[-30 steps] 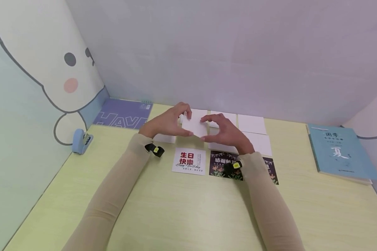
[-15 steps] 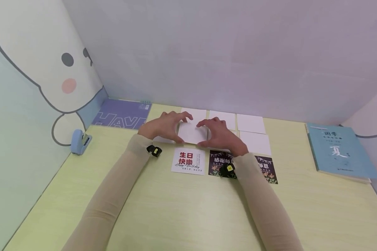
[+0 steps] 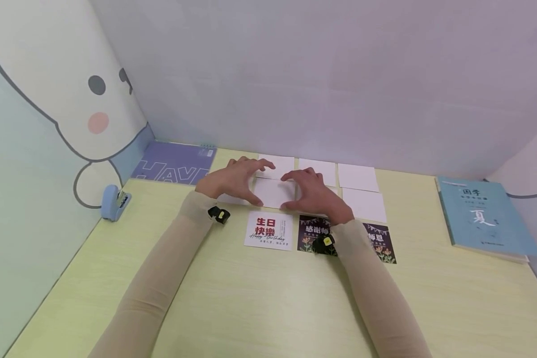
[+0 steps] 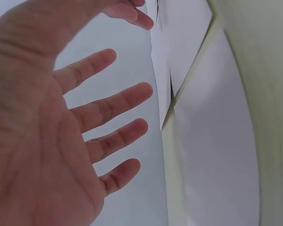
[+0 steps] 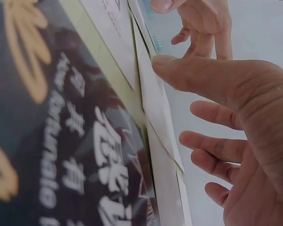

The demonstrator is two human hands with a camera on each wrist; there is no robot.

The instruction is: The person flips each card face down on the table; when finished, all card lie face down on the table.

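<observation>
In the head view a blank white card [image 3: 274, 193] lies flat in the middle row, between my two hands. My left hand [image 3: 233, 180] is at its left edge, thumb near the front left corner. On the other side my right hand [image 3: 315, 195] has its thumb by the front right corner and its index finger by the back one. The left wrist view shows my left fingers [image 4: 115, 106] spread and holding nothing, beside white cards [image 4: 217, 127]. Loosely bent and holding nothing, my right fingers [image 5: 217, 146] appear in the right wrist view.
More white cards [image 3: 357, 177] lie behind and beside it. In front are a birthday card [image 3: 268, 230] and two dark flowered cards [image 3: 379, 242]. A purple notebook [image 3: 174, 162] and blue stapler [image 3: 114, 202] lie left, a blue book [image 3: 488, 216] right. A wall [image 3: 317, 89] rises behind.
A second ago both hands held the white card raised off the table. It came down toward me into the middle row, and now the fingers have let go of it.
</observation>
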